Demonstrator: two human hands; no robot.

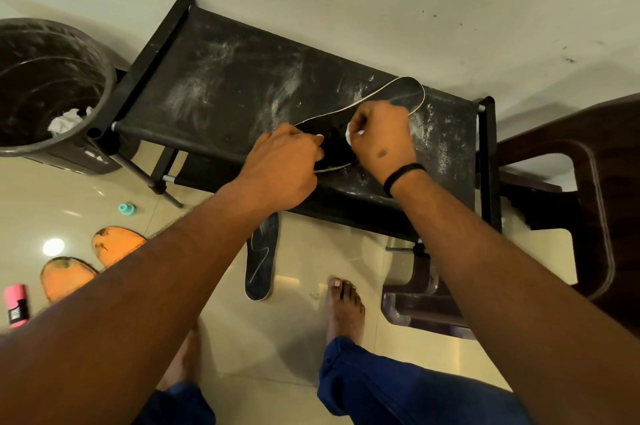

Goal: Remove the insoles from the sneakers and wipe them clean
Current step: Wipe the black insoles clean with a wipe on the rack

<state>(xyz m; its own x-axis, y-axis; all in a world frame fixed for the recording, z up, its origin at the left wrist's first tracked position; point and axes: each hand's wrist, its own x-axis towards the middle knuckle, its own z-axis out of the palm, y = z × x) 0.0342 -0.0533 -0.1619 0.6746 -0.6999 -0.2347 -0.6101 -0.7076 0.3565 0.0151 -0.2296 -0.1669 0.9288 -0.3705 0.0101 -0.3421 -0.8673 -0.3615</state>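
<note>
A black insole [403,92] with a white edge lies flat on the dusty top of a black shoe rack [221,85]. My left hand [284,164] presses down on its near end, fingers closed over the edge. My right hand [381,137], with a black band at the wrist, is closed on a small white wipe [350,137] and holds it against the insole's middle. A second black insole [261,258] lies on the floor below the rack's front edge. No sneakers are visible.
A dark bin [52,95] with crumpled white paper stands left of the rack. Two orange insoles [114,244], a pink bottle [15,305] and a teal cap [127,209] lie on the tiled floor. A brown plastic chair [588,216] stands to the right. My bare feet are below.
</note>
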